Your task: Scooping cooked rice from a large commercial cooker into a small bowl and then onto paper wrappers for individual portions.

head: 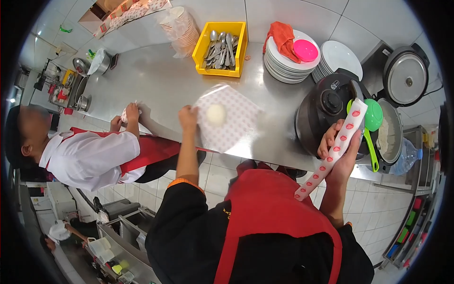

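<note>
My left hand pinches the left edge of a sheet of red-printed food wrapping paper. A smooth white mound that looks like moulded rice sits on the sheet. Sheet and hand are blurred, so I cannot tell whether the paper rests flat on the steel counter. In my right hand is a long folded strip or roll of the same printed paper, held upright at a slant. Just beyond that hand stands a dark rice cooker with its lid down.
A yellow bin of cutlery, stacked paper cups and white plates line the wall. Right, an uncovered rice cooker stands near a green ladle and a water bottle. Left, a co-worker handles a wrapped packet.
</note>
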The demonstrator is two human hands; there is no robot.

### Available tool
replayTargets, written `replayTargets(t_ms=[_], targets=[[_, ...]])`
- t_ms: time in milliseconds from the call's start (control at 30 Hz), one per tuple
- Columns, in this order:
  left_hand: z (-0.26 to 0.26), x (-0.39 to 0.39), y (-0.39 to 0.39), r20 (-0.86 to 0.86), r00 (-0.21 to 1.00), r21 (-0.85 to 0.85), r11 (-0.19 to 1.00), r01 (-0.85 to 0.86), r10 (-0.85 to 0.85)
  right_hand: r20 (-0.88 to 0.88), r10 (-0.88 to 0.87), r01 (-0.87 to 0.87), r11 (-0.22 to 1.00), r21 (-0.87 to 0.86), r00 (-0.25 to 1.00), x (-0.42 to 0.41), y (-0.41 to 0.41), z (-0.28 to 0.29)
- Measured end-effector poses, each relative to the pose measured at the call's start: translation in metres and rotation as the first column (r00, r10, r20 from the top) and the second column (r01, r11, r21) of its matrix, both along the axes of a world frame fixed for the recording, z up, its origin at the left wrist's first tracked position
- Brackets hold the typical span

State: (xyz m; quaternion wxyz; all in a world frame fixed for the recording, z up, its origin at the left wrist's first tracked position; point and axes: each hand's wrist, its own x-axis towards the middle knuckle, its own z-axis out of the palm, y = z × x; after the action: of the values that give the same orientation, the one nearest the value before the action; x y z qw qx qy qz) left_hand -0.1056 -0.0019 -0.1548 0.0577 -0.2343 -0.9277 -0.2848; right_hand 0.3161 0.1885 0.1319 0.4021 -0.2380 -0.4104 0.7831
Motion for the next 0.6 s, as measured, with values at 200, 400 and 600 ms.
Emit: replayTargets(t_ms=[200,400,600], targets=[[0.02,-0.073,-0.088,-0.083,0.898,-0.26,0.861,-0.437,0.431,0.137,-0.092,0.09,0.996,0.02,0.986,0.0,-0.004,-0.006],[0.123,0.012,-0.031,-0.411,0.86,0.299,0.936,-0.184,0.301,0.159,0.013,-0.023,0.998,0.06,0.987,-0.036,0.008,-0.015],[0.167,0.228,0.073,0.467,0.341,0.828,0.539,0.156,-0.816,0.155,0.091,-0.098,0.994,0.038,0.984,-0.093,0.01,-0.041]])
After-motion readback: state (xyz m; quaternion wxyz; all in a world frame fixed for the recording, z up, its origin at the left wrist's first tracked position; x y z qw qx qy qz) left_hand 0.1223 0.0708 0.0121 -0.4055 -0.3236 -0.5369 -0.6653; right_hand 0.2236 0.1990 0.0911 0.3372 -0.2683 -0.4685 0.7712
